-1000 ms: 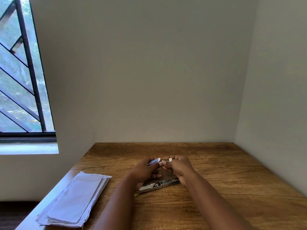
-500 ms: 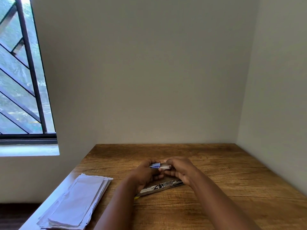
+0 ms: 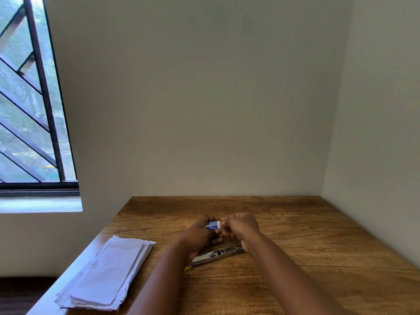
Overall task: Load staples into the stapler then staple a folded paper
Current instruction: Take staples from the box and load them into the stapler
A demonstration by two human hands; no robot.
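**Still at the staple box, stapler waiting open**

Right now your left hand point(image 3: 200, 233) grips the small blue-and-white staple box point(image 3: 213, 225) at lower centre, while your right hand point(image 3: 241, 226) has its fingers point(image 3: 223, 223) pinched at the box's open end, likely to draw staples out. Below your hands the stapler point(image 3: 216, 255) lies opened flat on the wooden surface point(image 3: 318, 258), probably ready for loading. At lower left, the folded paper point(image 3: 109, 273) sits stacked, well apart.

Single view, worn on my head. It faces forward and slightly down over the wooden table point(image 3: 295, 235) into the wall corner. Window point(image 3: 27, 105) sits at upper left. My forearms enter from the bottom edge, close.
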